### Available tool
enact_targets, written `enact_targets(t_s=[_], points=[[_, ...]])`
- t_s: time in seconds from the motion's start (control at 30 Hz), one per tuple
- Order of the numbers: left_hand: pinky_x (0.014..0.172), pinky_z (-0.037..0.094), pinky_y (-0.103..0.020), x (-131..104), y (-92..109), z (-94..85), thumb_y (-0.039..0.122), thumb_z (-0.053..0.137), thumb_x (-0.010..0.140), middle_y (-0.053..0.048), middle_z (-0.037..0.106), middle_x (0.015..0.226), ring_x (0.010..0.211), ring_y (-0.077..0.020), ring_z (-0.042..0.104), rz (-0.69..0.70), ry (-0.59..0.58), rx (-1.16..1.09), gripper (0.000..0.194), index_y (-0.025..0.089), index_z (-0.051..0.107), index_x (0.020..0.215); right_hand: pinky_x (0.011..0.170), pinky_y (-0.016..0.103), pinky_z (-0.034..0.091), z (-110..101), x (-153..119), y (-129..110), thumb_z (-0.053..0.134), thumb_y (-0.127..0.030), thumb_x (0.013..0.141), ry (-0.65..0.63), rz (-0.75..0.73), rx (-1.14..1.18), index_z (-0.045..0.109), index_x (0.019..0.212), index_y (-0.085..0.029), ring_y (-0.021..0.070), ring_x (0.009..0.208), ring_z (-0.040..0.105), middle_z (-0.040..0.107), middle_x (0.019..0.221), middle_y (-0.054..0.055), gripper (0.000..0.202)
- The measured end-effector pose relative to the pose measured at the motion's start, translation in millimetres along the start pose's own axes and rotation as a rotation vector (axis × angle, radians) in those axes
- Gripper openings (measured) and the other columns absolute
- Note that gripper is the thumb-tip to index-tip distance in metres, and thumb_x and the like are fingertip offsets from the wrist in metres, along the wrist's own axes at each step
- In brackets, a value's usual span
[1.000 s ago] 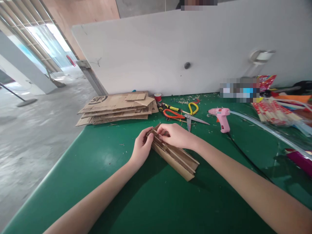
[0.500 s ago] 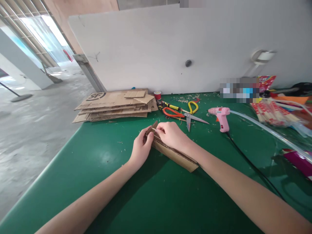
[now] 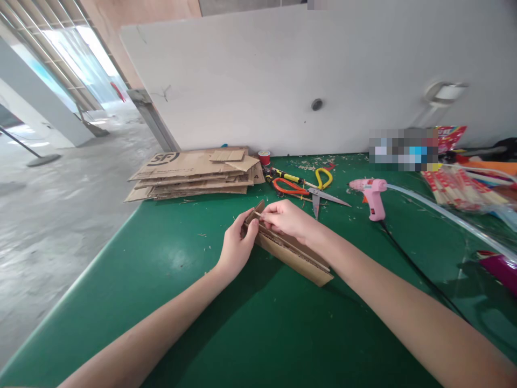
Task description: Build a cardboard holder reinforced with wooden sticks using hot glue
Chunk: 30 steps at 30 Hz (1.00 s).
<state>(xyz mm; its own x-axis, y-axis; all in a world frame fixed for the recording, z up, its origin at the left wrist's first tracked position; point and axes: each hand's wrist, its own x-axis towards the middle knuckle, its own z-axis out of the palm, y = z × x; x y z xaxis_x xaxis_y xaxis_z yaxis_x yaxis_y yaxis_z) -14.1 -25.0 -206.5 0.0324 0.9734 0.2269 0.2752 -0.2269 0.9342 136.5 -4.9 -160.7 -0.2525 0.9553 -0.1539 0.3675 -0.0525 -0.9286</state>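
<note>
Pale board [image 3: 242, 81] is standing behind your green table [image 3: 226, 334], and grey floor [image 3: 60, 231] is showing off to the left. You are holding the folded card [image 3: 291, 260] over the middle of the table, its long axis running from your left fingers down toward the lower right, so that its free end is lying just beside your right forearm. Whether that end is touching the table, you cannot tell from this angle.

Your left hand [image 3: 238, 245] is gripping the far-left end, thumb on the near side and fingers going around behind, with only the card's thickness between them. It is sitting nearer that end than your right hand [image 3: 286, 218], which is reaching across above the card just to the right. There your thumb and forefinger are pinching narrowly on what looks like a thin stick [image 3: 258, 214], mostly hidden by the fingers.

Beyond your hands, the scissors [image 3: 331, 196] are lying with blades spread, the glue gun [image 3: 375, 200] is resting to their right, and the stack [image 3: 181, 170] is sitting at the back left, near the spool [image 3: 264, 158].
</note>
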Motion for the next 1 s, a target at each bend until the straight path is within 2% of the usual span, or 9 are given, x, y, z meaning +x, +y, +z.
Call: enact_targets(t_s=[0.1, 0.17, 0.3, 0.37, 0.5, 0.63, 0.77, 0.87, 1.0], points=[[0.070, 0.045, -0.029, 0.2, 0.4, -0.1, 0.037, 0.058, 0.082, -0.004, 0.069, 0.088, 0.077, -0.0197, 0.059, -0.002, 0.011, 0.001, 0.036, 0.019, 0.065, 0.113, 0.049, 0.023, 0.027, 2.4, -2.5, 1.2, 0.050, -0.018, 0.083, 0.152, -0.215, -0.409, 0.051, 0.058, -0.018, 0.0091, 0.048, 0.041, 0.051, 0.053, -0.001, 0.025], [0.073, 0.045, -0.029, 0.4, 0.1, -0.2, 0.037, 0.059, 0.082, -0.005, 0.069, 0.092, 0.081, -0.0210, 0.060, 0.004, 0.014, 0.008, 0.037, 0.019, 0.065, 0.113, 0.049, 0.025, 0.025, 4.7, -5.0, 2.1, 0.048, -0.016, 0.084, 0.226, -0.323, -0.596, 0.052, 0.061, -0.018, 0.0108, 0.050, 0.043, 0.054, 0.056, 0.001, 0.023], [0.075, 0.045, -0.030, 0.9, -0.2, -0.2, 0.037, 0.055, 0.084, -0.006, 0.069, 0.098, 0.086, -0.0216, 0.060, 0.019, -0.003, 0.051, 0.038, 0.018, 0.063, 0.116, 0.048, 0.027, 0.021, 5.0, -8.0, 2.6, 0.045, -0.018, 0.086, 0.244, -0.398, -0.802, 0.054, 0.068, -0.018, 0.0128, 0.050, 0.043, 0.056, 0.060, 0.005, 0.021], [0.074, 0.045, -0.030, 1.0, 0.4, -0.3, 0.037, 0.053, 0.085, -0.006, 0.069, 0.097, 0.083, -0.0209, 0.060, 0.020, -0.008, 0.066, 0.038, 0.018, 0.062, 0.116, 0.049, 0.026, 0.023, 2.4, -6.9, 2.4, 0.044, -0.018, 0.087, 0.212, -0.396, -0.756, 0.054, 0.067, -0.018, 0.0124, 0.051, 0.044, 0.055, 0.060, 0.004, 0.022], [0.067, 0.045, -0.028, 0.8, 2.2, -0.3, 0.037, 0.054, 0.084, -0.005, 0.069, 0.089, 0.073, -0.0189, 0.059, 0.010, -0.001, 0.072, 0.037, 0.018, 0.063, 0.115, 0.050, 0.023, 0.027, -2.3, 1.3, 6.0, 0.048, -0.018, 0.084, 0.126, -0.305, -0.456, 0.053, 0.061, -0.017, 0.0088, 0.049, 0.042, 0.052, 0.055, -0.001, 0.024], [0.065, 0.045, -0.027, 0.9, 3.6, -0.4, 0.037, 0.052, 0.086, -0.004, 0.069, 0.086, 0.071, -0.0176, 0.058, 0.012, -0.028, 0.084, 0.039, 0.017, 0.061, 0.118, 0.044, 0.021, 0.025, -1.7, 8.5, 11.2, 0.052, -0.023, 0.082, -0.006, -0.102, -0.014, 0.051, 0.058, -0.016, 0.0055, 0.042, 0.036, 0.048, 0.050, -0.004, 0.025], [0.067, 0.046, -0.026, 1.1, 5.4, -1.7, 0.037, 0.049, 0.087, -0.005, 0.068, 0.089, 0.072, -0.0159, 0.058, 0.026, -0.054, 0.113, 0.040, 0.015, 0.059, 0.120, 0.039, 0.019, 0.016, -0.9, 8.2, 8.7, 0.053, -0.019, 0.081, -0.129, 0.124, 0.337, 0.051, 0.064, -0.015, 0.0023, 0.038, 0.026, 0.046, 0.052, -0.006, 0.018], [0.067, 0.047, -0.026, 0.9, 5.5, -2.9, 0.036, 0.047, 0.088, -0.004, 0.069, 0.091, 0.072, -0.0147, 0.058, 0.038, -0.068, 0.142, 0.041, 0.015, 0.058, 0.121, 0.040, 0.020, 0.017, -1.8, 7.7, 7.7, 0.050, -0.019, 0.083, -0.120, 0.100, 0.270, 0.051, 0.065, -0.016, 0.0028, 0.039, 0.026, 0.046, 0.053, -0.006, 0.018], [0.071, 0.048, -0.026, 0.8, 3.2, -4.4, 0.036, 0.047, 0.089, -0.005, 0.069, 0.097, 0.077, -0.0152, 0.060, 0.063, -0.067, 0.187, 0.043, 0.014, 0.057, 0.124, 0.049, 0.021, 0.026, -3.0, 6.8, 8.4, 0.050, -0.019, 0.083, 0.037, -0.205, -0.242, 0.050, 0.061, -0.017, 0.0063, 0.047, 0.039, 0.050, 0.055, -0.003, 0.022]])
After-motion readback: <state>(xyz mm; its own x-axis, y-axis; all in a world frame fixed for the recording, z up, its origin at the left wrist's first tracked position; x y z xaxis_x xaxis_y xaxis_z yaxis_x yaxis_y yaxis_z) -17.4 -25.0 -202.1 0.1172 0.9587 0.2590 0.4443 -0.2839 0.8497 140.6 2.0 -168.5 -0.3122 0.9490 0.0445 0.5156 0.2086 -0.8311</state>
